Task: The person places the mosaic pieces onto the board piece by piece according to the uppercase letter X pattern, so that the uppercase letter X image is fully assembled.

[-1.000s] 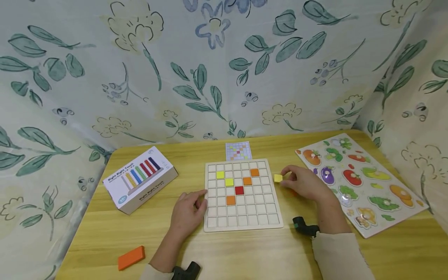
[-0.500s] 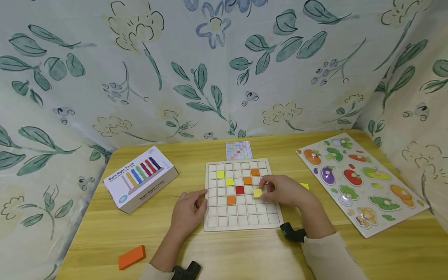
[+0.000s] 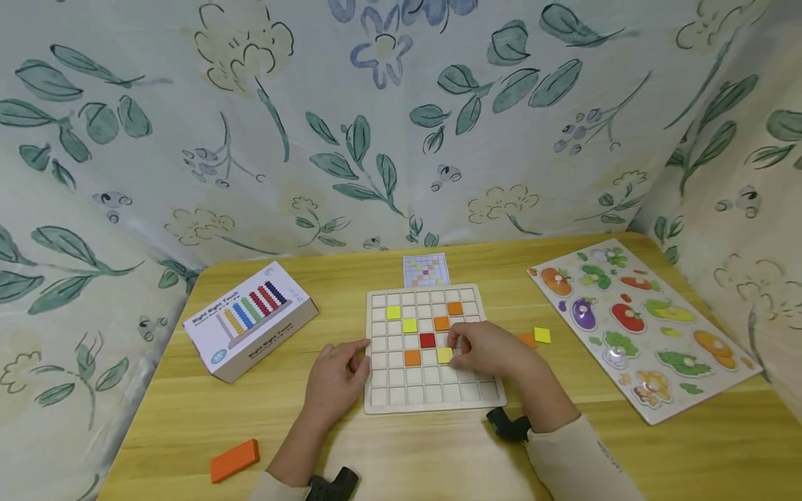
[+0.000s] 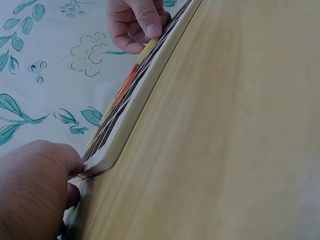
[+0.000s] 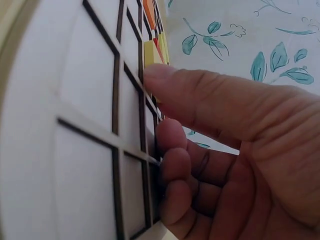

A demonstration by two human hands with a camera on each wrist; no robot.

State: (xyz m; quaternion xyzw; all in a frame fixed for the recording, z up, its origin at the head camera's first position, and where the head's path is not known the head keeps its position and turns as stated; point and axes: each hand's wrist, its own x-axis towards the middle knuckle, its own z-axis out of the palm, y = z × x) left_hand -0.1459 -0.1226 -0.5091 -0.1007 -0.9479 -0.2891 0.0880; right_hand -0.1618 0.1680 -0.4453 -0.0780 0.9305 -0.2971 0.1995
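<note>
My right hand (image 3: 489,350) pinches a yellow square tile (image 3: 444,356) between thumb and fingers, at a cell of the wooden grid board (image 3: 435,410). In the right wrist view the tile (image 5: 151,52) shows beside the thumb tip; whether it sits fully in the cell I cannot tell. A red tile (image 3: 427,340) lies diagonally up-left of it. Two orange tiles run up to the right, another orange tile (image 3: 412,358) lies to the left, and two yellow tiles run up-left. My left hand (image 3: 335,379) touches the board's left edge with its fingertips.
Loose yellow (image 3: 541,335) and orange tiles (image 3: 526,340) lie right of the board. A printed pattern card (image 3: 426,270) lies behind it. Around these are a white toy box (image 3: 250,323), an orange block (image 3: 234,460) and a vegetable puzzle board (image 3: 651,330).
My right hand has carried the yellow tile leftward from beside the board to a cell near the red tile, uncovering the loose tiles on the right. The left hand stays put.
</note>
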